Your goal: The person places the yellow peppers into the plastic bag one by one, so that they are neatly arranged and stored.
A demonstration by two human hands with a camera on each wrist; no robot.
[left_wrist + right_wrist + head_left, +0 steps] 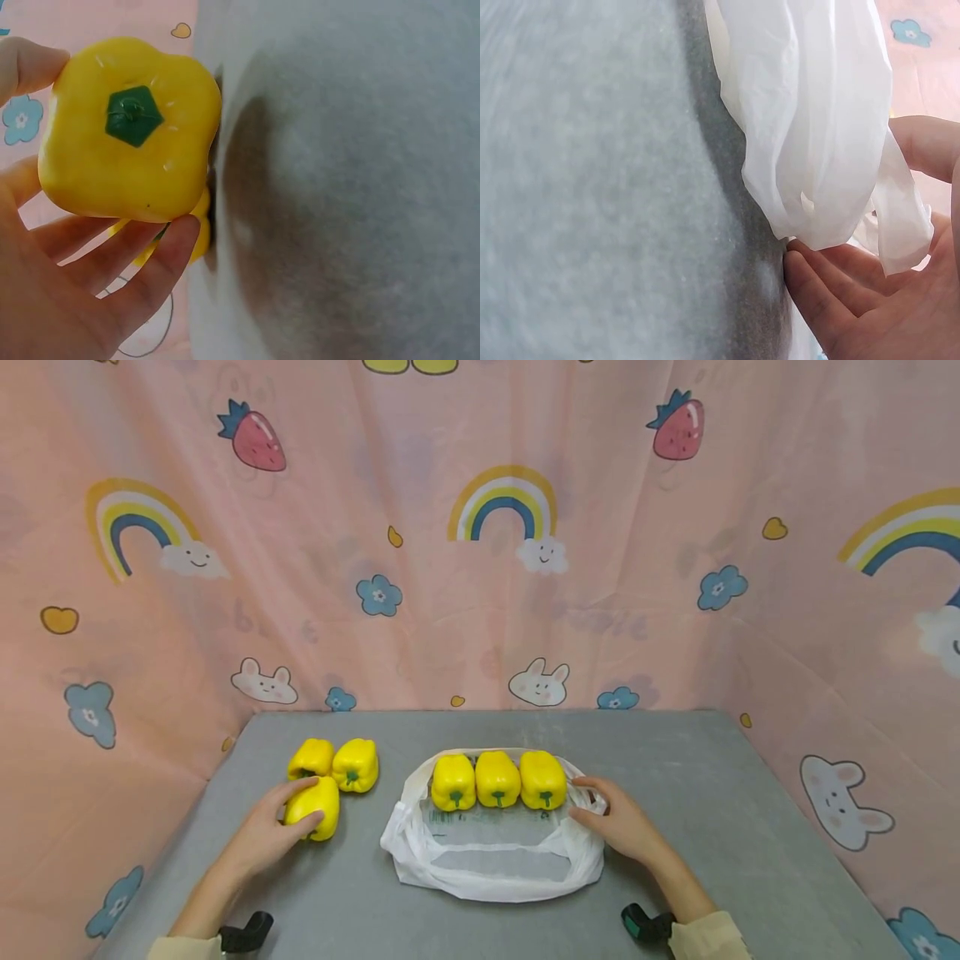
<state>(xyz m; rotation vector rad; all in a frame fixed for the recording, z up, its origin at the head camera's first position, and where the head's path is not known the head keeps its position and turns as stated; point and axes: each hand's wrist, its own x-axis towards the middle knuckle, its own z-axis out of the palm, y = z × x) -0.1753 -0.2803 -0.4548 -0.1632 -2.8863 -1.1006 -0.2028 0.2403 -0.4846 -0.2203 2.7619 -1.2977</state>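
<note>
A yellow bell pepper (pixel 127 180) with a green stem is gripped by my left hand (pixel 262 831), thumb on one side and fingers on the other. Just behind it, two more yellow peppers (pixel 356 766) sit side by side at the left of the table. In the middle lies a white plastic bag (pixel 495 887), its mouth spread wide. Three yellow peppers (pixel 498 779) stand in a row along its far side. My right hand (pixel 622 822) holds the bag's right edge, with thin plastic (pixel 904 217) between thumb and fingers; some fingertips are hidden behind it.
The grey table (pixel 675 760) runs back to a pink patterned curtain (pixel 480 635), which also hangs along both sides. Black wrist bands (pixel 247 933) show on both forearms, near the table's front.
</note>
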